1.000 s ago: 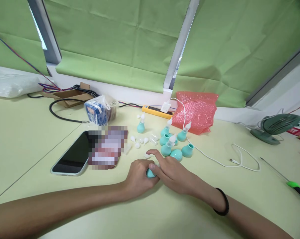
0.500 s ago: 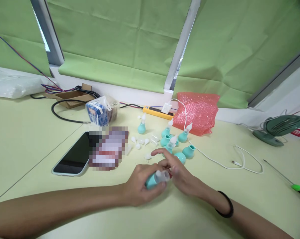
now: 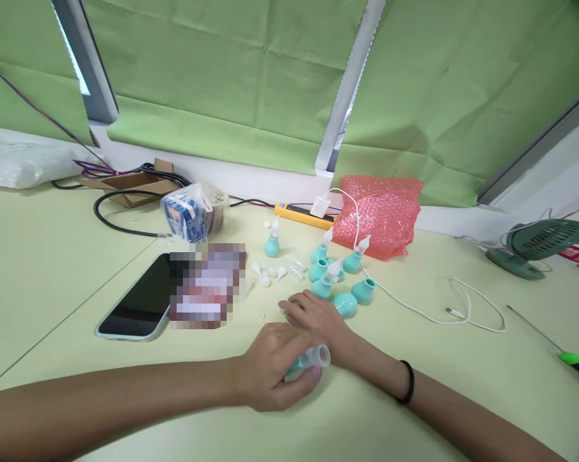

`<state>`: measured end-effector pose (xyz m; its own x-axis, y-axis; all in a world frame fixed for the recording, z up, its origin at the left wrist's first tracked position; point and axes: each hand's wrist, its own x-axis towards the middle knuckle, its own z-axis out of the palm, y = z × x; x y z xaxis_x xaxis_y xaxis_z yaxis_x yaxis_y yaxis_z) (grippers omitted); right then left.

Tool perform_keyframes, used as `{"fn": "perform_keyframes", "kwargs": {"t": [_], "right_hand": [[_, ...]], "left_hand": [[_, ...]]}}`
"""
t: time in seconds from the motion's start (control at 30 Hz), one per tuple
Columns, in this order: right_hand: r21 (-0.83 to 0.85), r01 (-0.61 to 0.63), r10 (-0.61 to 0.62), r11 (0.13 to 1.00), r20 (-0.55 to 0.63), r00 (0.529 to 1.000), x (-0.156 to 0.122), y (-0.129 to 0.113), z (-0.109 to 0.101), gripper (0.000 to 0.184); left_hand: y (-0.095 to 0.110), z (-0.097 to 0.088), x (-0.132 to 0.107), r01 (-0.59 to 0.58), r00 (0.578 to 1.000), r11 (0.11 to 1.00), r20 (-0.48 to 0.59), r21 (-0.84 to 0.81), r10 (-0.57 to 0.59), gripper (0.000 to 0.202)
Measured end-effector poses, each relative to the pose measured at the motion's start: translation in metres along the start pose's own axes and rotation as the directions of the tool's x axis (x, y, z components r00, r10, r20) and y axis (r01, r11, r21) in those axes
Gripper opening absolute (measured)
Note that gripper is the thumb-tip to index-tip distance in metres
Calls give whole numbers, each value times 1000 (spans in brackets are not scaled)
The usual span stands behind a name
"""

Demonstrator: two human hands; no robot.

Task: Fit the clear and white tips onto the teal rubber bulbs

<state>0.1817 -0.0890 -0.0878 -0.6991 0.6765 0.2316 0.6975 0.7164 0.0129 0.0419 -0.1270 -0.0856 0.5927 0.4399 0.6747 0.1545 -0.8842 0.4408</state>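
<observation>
My left hand is wrapped around a teal nasal aspirator bulb, mostly hidden by the fingers. A clear tube sticks out of it to the right, open end outward. Just beyond, my right hand rests low on the table, its fingers curled down over a small white nozzle tip that is nearly covered. Behind it are loose teal bulbs and several bulbs fitted with tubes and white tips. Loose white tips and clear tubes lie to their left.
A black-screened phone lies at left beside a blurred-out object. Towards the wall are a bagged blue package, a yellow power strip and red bubble wrap. A white cable, screwdriver and green fan occupy the right.
My right hand has turned palm down and lowered onto the table, over the white tip. The left hand still holds the bulb, its tube now turned more towards me.
</observation>
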Motion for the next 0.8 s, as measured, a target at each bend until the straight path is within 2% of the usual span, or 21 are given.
{"fn": "perform_keyframes", "kwargs": {"t": [0.13,0.2,0.27,0.37,0.47,0.6,0.8], "right_hand": [[160,3,16,987,-116,993,-1,4,-3,20],[279,11,48,960,-204,978,-2,8,-18,22],[408,6,98,913,-231,968,-4,13,-46,21],[547,-71,138,834,-82,987,-13,18,-94,26],[552,-60,46,832,39,998,-24,18,-122,17],[477,5,-97,879,169,981,-28,14,-123,15],[523,16,-163,852,236,958,-21,15,-116,14]], "left_hand": [[3,-5,2,179,983,983,48,-34,-177,11],[4,-7,2,279,959,959,72,-57,-275,11],[4,-9,2,339,939,938,86,-73,-333,12],[3,-8,2,353,933,933,93,-69,-346,15],[2,-6,1,344,938,937,72,-66,-340,19],[1,-4,2,380,925,919,65,-106,-375,21],[1,-4,3,400,916,908,82,-126,-392,22]]}}
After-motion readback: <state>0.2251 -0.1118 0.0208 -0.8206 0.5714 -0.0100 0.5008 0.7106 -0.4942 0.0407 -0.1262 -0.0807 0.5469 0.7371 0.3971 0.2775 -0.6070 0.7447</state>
